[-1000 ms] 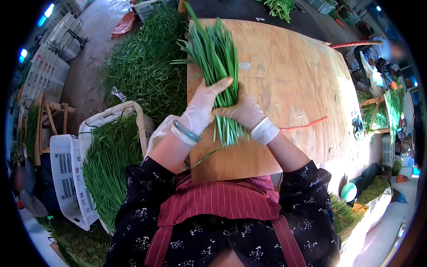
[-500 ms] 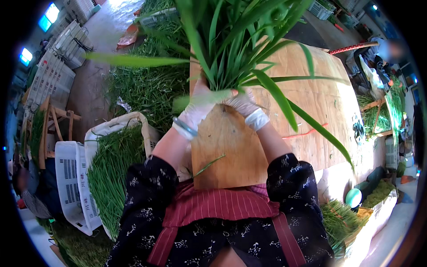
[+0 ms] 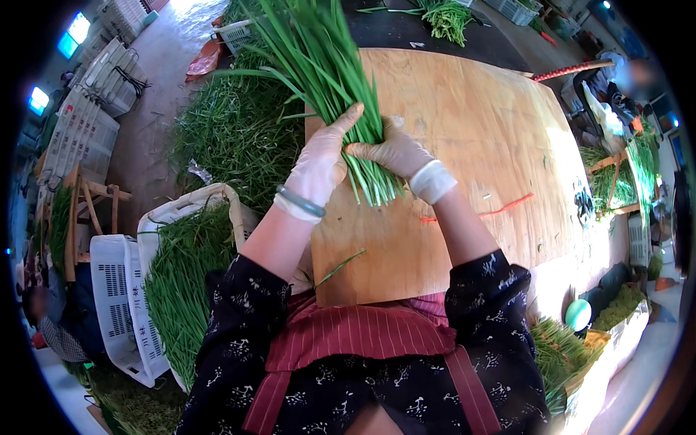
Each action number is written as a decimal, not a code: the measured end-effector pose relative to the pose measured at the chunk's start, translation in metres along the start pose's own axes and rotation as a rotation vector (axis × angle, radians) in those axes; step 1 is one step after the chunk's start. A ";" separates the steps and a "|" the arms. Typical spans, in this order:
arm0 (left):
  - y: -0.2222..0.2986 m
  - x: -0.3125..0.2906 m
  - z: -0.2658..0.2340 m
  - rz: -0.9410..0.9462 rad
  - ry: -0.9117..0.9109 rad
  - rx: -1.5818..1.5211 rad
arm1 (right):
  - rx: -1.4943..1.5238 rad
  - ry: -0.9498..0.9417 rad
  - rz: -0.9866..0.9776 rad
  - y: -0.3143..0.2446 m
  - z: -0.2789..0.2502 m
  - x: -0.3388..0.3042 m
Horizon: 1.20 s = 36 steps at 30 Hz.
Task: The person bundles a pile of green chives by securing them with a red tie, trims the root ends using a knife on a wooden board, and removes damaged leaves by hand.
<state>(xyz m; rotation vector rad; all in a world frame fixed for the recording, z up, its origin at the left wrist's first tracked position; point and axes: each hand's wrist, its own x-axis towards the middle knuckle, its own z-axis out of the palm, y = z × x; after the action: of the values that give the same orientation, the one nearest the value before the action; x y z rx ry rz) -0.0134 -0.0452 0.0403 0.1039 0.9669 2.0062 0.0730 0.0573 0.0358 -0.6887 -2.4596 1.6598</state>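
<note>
A bunch of long flat green leaves, apparently garlic chives (image 3: 319, 69), is held over the near left part of a wooden board (image 3: 464, 123). Its pale stem ends point toward me, and the leaf tips fan out away to the left. My left hand (image 3: 323, 159), gloved in thin white, wraps the bunch from the left with its thumb along the stems. From the right, my gloved right hand (image 3: 401, 147) closes round the lower stems, its thumb laid across the front. A red string (image 3: 507, 207) and a loose green leaf (image 3: 341, 268) lie on the board.
A white crate full of chives (image 3: 190, 268) stands at my left, beside another white crate (image 3: 119, 304). Cut greens (image 3: 235, 141) are heaped beyond them. More greens (image 3: 446, 20) lie on the dark surface past the board. A person (image 3: 61, 326) is at the far left.
The bunch has turned from leaves spreading wide toward me and to the right to a tighter bundle leaning away left. Its stem ends now show below my hands, and the red string is uncovered.
</note>
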 end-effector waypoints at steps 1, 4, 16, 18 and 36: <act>-0.008 0.001 -0.005 -0.051 0.008 -0.004 | -0.100 0.006 0.043 0.003 0.002 -0.001; -0.026 0.012 -0.021 -0.214 0.215 0.121 | -0.207 0.038 0.087 0.012 0.002 -0.005; -0.037 0.018 -0.017 -0.255 0.150 0.134 | -0.875 0.205 0.295 0.019 0.045 -0.021; -0.033 0.013 -0.019 -0.257 0.019 -0.057 | -0.850 0.195 0.329 0.021 0.042 -0.019; -0.049 0.018 0.090 -0.235 -0.394 -0.179 | -0.965 0.657 0.053 0.021 -0.058 -0.175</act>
<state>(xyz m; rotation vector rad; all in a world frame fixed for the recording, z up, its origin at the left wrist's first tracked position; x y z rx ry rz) 0.0458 0.0361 0.0654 0.2640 0.5215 1.7580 0.2545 0.0404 0.0694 -1.1316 -2.5526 0.0507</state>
